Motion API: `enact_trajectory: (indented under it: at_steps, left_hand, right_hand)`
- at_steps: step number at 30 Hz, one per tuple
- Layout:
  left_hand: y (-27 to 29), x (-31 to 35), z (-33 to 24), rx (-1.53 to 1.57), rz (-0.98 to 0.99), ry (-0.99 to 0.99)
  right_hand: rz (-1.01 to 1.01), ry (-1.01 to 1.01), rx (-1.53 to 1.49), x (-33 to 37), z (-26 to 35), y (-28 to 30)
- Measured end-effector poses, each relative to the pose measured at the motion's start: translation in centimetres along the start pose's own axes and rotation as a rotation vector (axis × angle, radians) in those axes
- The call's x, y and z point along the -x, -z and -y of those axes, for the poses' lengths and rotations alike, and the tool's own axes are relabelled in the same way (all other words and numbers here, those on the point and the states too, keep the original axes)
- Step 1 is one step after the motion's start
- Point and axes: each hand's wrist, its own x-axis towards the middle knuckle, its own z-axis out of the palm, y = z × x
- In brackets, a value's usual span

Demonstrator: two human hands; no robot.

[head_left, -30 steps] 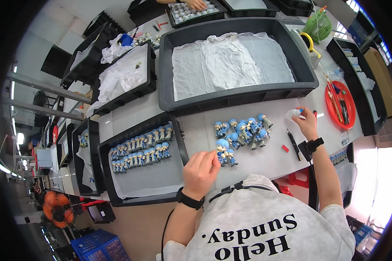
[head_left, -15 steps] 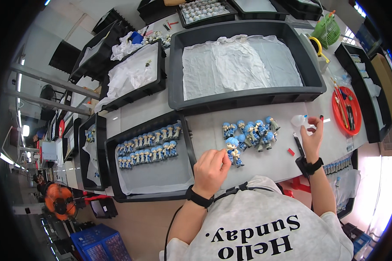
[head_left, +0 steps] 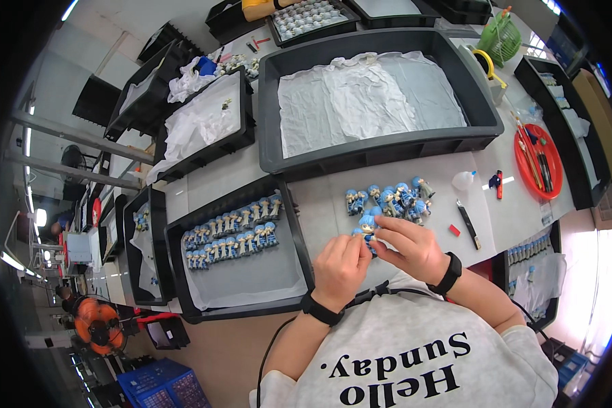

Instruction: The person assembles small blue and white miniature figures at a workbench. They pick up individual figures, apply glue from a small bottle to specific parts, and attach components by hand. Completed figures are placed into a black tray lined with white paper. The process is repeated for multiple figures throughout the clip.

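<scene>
Blue-haired figurine [head_left: 367,227] up between both hands at the near edge of the table, just on the near side of a loose cluster of figurines [head_left: 392,197]; most of it covered by fingers. Left hand [head_left: 340,269] pinches it from the left, fingers curled, thumb toward the piece. Right hand [head_left: 415,249] grasps it from the right, thumb and forefinger bent round it; exact contact points hidden. Handling, my judgement: one hand as a steady anchor, the other working with light fingertip pressure; grip on sturdier parts, off face and painted surfaces; wrists low for steadiness; a little more room from the cluster would spare knocks. To the right of the cluster: small translucent squeeze bottle [head_left: 463,180], then slim black tool [head_left: 468,225] lying nearer, small red piece [head_left: 454,230] just to its left. Tool's tip points away from the person; worth keeping sleeves and fingers clear. Farther right, red dish [head_left: 555,148] with brushes. Left of the hands, black tray [head_left: 296,228], figurines in two rows along its far part. Far side: large dark bin [head_left: 381,153] with crumpled white lining.
</scene>
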Motion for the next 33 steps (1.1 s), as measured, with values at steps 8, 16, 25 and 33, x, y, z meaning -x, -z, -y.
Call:
enact_trajectory:
  at_steps: [8, 16, 25, 33]
  left_hand:
    - [0.2, 0.0, -0.3, 0.088, -0.002, 0.001]
    - [0.3, 0.4, -1.3, 0.601, 0.0, 0.493]
    - [1.3, 0.6, -1.3, 0.597, 0.088, 0.464]
    - [1.0, 0.7, -1.9, 0.409, 0.015, 0.312]
  right_hand:
    - [-0.043, 0.048, 0.044, 0.6, 0.2, -0.3]
    - [-0.095, 0.071, 0.01, 0.2, 0.4, -0.1]
    - [-0.157, -0.326, -0.207, 1.0, 2.0, -0.8]
    - [-0.18, -0.622, -0.488, 0.5, 3.9, -0.4]
